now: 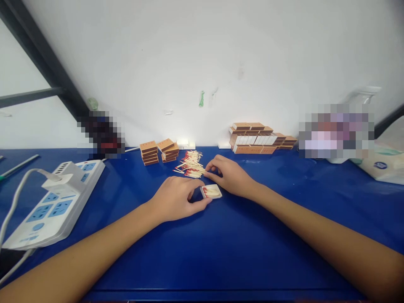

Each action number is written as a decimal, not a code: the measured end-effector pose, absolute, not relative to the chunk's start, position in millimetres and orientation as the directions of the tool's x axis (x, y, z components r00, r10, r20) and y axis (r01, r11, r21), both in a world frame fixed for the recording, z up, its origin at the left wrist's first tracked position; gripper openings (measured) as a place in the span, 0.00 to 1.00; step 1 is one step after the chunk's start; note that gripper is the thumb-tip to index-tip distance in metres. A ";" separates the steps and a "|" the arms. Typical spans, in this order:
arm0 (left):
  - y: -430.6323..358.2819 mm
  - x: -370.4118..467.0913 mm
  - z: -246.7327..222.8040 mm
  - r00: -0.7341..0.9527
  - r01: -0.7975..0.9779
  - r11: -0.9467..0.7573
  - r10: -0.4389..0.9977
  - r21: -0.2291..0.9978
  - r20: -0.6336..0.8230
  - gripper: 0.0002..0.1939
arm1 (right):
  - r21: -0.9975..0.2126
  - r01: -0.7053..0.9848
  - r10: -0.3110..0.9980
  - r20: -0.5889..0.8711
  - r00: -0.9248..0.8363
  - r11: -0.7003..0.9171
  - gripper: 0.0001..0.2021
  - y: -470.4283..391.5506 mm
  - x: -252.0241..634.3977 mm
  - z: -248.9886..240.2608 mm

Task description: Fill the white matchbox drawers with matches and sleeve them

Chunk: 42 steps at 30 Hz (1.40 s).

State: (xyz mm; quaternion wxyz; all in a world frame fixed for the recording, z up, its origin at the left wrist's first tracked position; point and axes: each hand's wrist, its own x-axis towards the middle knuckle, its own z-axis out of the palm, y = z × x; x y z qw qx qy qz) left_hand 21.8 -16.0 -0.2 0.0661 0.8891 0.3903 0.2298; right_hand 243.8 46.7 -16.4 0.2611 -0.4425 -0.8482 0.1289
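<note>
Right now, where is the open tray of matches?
In the head view the tray lies on the blue table near centre, at the left hand's fingertips, just below the right hand and the loose match pile.

Beside the smooth, slightly glossy blue table [221, 252] top's power strip [53, 206] of glossy white plastic lie pale wooden matches [191, 166] and matt cardboard matchboxes [149, 152].

A small hand-packing workbench, more workshop than home: a blue table [221, 252] pushed against a bare white wall [202, 54], stacked matchboxes [159, 151] and a longer row of them [261, 139] along the back, a loose heap of matches [191, 165], and a power strip [53, 202] lying at the left.
</note>
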 end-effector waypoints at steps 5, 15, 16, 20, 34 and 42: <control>-11.3 18.6 -2.3 0.562 0.687 -0.667 0.740 0.289 0.370 0.16 | -0.384 0.712 0.808 0.322 -0.494 0.588 0.05 47.6 241.4 -16.5; -5.8 17.1 -1.8 0.472 0.772 -0.568 0.812 0.284 0.343 0.18 | -0.364 0.721 0.808 0.247 -0.535 0.590 0.07 42.5 263.1 -2.4; -5.1 16.9 -1.4 0.459 0.780 -0.556 0.820 0.286 0.340 0.18 | -0.386 0.704 0.802 0.236 -0.549 0.596 0.08 41.0 265.6 1.4; -3.8 16.7 -0.2 0.465 0.779 -0.553 0.826 0.297 0.320 0.17 | -0.455 0.636 0.762 0.174 -0.623 0.624 0.10 32.1 268.1 13.3; -4.2 15.2 -5.8 0.546 0.710 -0.649 0.753 0.274 0.367 0.19 | -0.429 0.580 0.691 0.161 -0.705 0.692 0.09 20.0 260.1 16.9; -5.8 16.2 -3.5 0.558 0.706 -0.659 0.742 0.257 0.370 0.17 | -0.451 0.549 0.668 0.155 -0.728 0.704 0.07 21.4 263.3 17.0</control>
